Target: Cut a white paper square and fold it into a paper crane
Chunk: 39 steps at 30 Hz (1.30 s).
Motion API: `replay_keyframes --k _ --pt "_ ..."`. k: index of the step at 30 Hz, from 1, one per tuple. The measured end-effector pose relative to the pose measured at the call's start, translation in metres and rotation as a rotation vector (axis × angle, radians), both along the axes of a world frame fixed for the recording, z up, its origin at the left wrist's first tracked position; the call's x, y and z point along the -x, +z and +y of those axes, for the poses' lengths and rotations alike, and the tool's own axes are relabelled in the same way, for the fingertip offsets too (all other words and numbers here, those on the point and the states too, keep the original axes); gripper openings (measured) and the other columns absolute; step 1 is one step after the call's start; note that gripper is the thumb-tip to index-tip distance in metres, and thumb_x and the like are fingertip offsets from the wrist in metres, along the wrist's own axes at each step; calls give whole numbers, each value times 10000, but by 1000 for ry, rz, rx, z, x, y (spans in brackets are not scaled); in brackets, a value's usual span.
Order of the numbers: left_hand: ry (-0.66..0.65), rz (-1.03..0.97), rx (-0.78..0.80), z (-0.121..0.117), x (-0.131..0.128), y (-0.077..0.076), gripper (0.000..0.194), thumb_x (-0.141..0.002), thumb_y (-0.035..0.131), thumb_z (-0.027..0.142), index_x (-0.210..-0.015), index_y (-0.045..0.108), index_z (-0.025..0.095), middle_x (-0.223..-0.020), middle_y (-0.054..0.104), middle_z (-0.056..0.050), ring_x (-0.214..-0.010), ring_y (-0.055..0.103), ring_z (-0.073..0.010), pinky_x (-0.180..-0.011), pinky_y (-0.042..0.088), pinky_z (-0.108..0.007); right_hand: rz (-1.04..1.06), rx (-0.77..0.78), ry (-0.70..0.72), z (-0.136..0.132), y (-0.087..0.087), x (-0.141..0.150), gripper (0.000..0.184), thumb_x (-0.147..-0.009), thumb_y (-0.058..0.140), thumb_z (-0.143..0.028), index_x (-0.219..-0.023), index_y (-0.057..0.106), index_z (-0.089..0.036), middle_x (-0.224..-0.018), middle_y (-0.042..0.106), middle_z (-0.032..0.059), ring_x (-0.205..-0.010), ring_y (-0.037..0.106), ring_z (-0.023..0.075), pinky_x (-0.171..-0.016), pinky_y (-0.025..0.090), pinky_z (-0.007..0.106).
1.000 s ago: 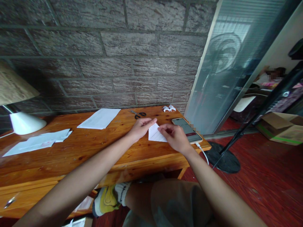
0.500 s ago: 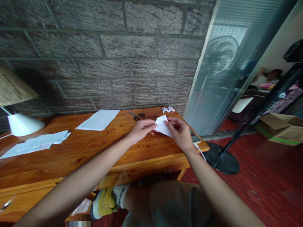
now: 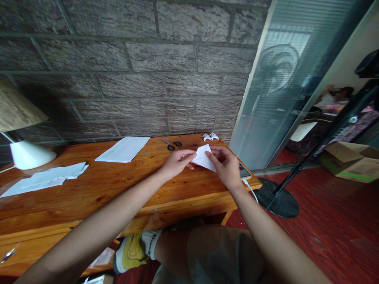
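Note:
A small folded sheet of white paper (image 3: 203,158) is held up over the right end of the wooden desk (image 3: 142,189). My left hand (image 3: 179,162) pinches its left corner between thumb and forefinger. On the other side my right hand (image 3: 226,165) grips the paper with the thumb on top and the fingers behind it. Just beyond my hands lie black-handled scissors (image 3: 171,145). Small folded paper shapes (image 3: 210,137) sit at the back edge of the desk.
White sheets (image 3: 122,150) and folded papers (image 3: 44,179) lie to the left, near a lamp (image 3: 28,154). A phone (image 3: 244,172) with a white cable is by the right edge. A black stand (image 3: 278,197) and a cardboard box (image 3: 351,161) are on the floor. Another person sits far right.
Both hands keep hold of the paper, which has turned very slightly. My left fingertips have shifted a little at its corner. Everything else stays where it was.

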<state>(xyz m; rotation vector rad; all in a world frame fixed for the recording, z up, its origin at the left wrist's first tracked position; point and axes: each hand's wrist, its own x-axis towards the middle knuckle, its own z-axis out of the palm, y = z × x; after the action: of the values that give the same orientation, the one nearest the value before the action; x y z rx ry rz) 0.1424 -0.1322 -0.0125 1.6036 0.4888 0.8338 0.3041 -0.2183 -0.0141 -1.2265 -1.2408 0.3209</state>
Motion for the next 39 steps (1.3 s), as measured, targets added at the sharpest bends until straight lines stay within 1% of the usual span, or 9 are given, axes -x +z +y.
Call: replay_keyframes --k 6,8,15,19,23,28,32,35,39 --pt "22 2 -16 1 0 -1 465 -731 690 541 -968 726 142 -892 729 -70 -768 669 -183 -578 558 -254 -316 -46 -178 -8 4 4 303 -855 615 -406 -1064 719 -213 -1018 731 109 -865 681 248 -826 515 371" --pt "27 8 -42 2 0 -3 475 -743 674 550 -981 721 141 -891 728 -69 -770 670 -182 -586 559 -252 -348 -78 -199 -10 5 8 298 -860 610 -399 -1067 720 -214 -1033 725 112 -903 676 254 -849 510 375" --pt "76 11 -138 3 -2 -7 467 -791 628 537 -1006 712 130 -909 726 -74 -772 660 -175 -610 574 -260 -276 -84 -229 -9 4 12 279 -846 634 -411 -1014 709 -202 -938 738 102 -837 686 240 -809 519 360" --pt "91 19 -150 2 -2 -6 457 -791 630 530 -1006 712 135 -901 721 -63 -733 652 -161 -612 584 -265 -136 -32 -208 -5 0 10 320 -814 650 -488 -933 680 -193 -859 732 86 -745 679 211 -719 518 323" --pt "95 8 -145 1 -2 -6 442 -796 628 521 -1008 708 142 -902 717 -52 -721 651 -153 -610 588 -261 -66 7 -175 0 -5 6 402 -767 664 -566 -889 666 -183 -814 728 85 -712 666 200 -682 511 306" --pt "113 -29 -68 2 -2 -4 454 -756 669 526 -981 708 133 -899 715 -57 -723 654 -157 -590 584 -262 -27 -7 -120 -2 -2 8 394 -793 645 -548 -949 679 -188 -916 736 95 -794 682 207 -731 521 310" --pt "124 -97 100 4 0 -1 468 -689 744 504 -958 697 125 -872 710 -61 -713 651 -147 -573 564 -242 -29 -9 -54 -5 2 8 338 -829 633 -468 -1026 684 -198 -1043 722 100 -907 679 211 -805 523 324" --pt "112 -150 205 6 1 -1 434 -659 781 469 -925 697 137 -864 707 -55 -690 635 -123 -566 542 -219 31 3 21 -1 -1 5 369 -776 693 -408 -1079 652 -202 -1051 717 97 -908 676 200 -832 525 334" --pt "55 -160 271 7 0 -2 396 -659 790 447 -897 703 142 -873 700 -56 -701 634 -125 -592 539 -234 201 63 84 6 -7 1 457 -693 751 -353 -1099 619 -187 -1017 715 92 -821 671 180 -791 537 337"
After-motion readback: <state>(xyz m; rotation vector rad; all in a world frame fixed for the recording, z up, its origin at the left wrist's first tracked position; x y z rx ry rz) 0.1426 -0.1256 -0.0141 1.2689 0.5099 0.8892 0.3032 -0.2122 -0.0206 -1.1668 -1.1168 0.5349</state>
